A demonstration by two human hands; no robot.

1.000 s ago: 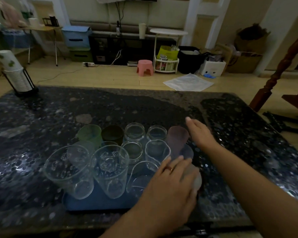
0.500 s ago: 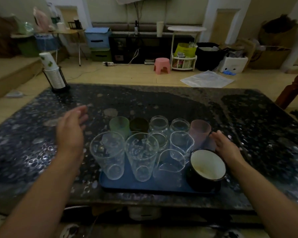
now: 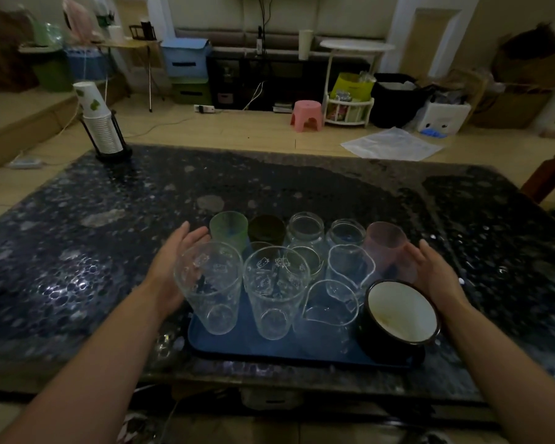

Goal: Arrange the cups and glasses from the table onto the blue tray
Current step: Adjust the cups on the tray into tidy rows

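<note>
Crowded on the blue tray [image 3: 237, 349]: tall clear glasses [image 3: 274, 293], jars [image 3: 305, 232], green cup [image 3: 228, 230], pink cup [image 3: 388, 248], black mug [image 3: 398, 318]. Left hand [image 3: 173, 267] and right hand [image 3: 436, 274] flanking the tray, fingers spread, gripping nothing. Dark speckled surface [image 3: 93, 251]; paper-cup stack [image 3: 98, 120] at far left corner. Beyond, pink stool [image 3: 306, 115] on the floor.

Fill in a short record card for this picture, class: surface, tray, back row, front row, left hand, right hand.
surface: dark speckled table
tray: blue tray, near table edge
back row: green cup, dark cup, two clear jars, pink cup
front row: two tall printed glasses, clear pitcher, black mug
left hand: open, beside the left tall glass
right hand: open, by the pink cup
</note>
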